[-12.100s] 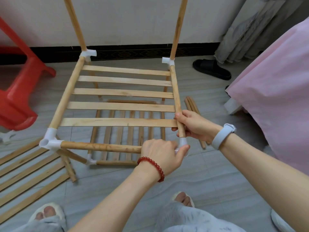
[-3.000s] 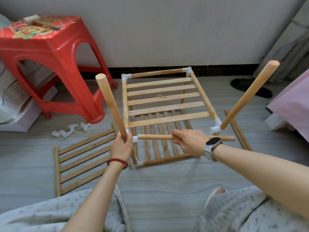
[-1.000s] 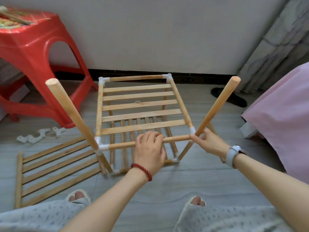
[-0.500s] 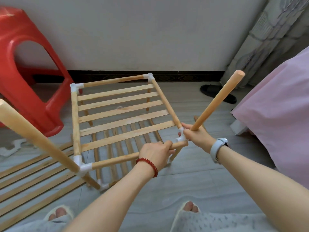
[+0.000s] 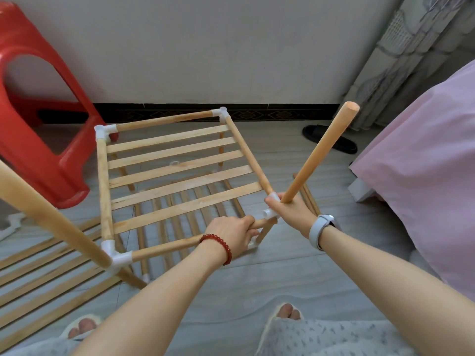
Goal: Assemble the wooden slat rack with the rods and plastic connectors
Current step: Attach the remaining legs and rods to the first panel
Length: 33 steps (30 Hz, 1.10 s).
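Both hands grasp: left hand (image 5: 232, 233) on the front rod (image 5: 167, 249), right hand (image 5: 291, 210) clasping the white corner connector (image 5: 271, 214) at 3 o'clock; push squarely together.

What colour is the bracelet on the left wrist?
Red beads, clearest in the head view.

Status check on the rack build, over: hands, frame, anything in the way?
Left hand grips front rod. Right hand grips near-right connector under upright rod. Rack standing. Nothing blocking that corner.
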{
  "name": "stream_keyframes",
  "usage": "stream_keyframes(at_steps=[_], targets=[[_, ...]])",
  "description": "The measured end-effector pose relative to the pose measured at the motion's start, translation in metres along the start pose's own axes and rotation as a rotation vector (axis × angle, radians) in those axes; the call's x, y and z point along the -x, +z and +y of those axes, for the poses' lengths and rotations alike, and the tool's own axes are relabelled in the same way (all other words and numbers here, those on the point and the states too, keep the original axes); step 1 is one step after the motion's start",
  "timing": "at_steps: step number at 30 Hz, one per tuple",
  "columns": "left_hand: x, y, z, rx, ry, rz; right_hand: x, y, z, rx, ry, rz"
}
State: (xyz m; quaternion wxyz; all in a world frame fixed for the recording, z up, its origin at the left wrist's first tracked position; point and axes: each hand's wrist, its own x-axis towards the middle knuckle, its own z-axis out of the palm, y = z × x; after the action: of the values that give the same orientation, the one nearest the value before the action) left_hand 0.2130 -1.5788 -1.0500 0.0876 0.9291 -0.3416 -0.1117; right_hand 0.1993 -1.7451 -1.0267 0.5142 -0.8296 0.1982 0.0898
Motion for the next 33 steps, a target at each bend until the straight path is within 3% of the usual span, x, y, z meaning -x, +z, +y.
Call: stream_keyframes(at_steps=[4,5,7,9,11,15,33], targets=[[-0.01,-0.019,-0.006,0.132,-0.024,-0.206,-0.003,-0.003,0.0,-0.01,0.033,-0.056],[-0.015,-0.027,-0.01,0.174,-0.034,-0.192,-0.003,-0.002,0.0,-0.022,0.048,-0.048],[-0.025,-0.039,-0.015,0.216,-0.065,-0.039,-0.004,0.002,0.001,-0.039,0.067,-0.026],[-0.034,-0.041,-0.012,0.085,-0.036,0.187,-0.002,0.005,0.003,-0.029,0.057,0.003],[-0.049,-0.035,-0.008,-0.028,0.027,0.271,-0.002,0.006,0.003,-0.015,0.041,0.006],[-0.086,-0.021,-0.006,-0.255,0.026,0.047,-0.003,0.005,0.0,0.033,0.007,-0.024],[-0.108,-0.022,-0.002,-0.195,-0.036,0.076,-0.006,0.012,0.001,0.062,-0.012,0.089]])
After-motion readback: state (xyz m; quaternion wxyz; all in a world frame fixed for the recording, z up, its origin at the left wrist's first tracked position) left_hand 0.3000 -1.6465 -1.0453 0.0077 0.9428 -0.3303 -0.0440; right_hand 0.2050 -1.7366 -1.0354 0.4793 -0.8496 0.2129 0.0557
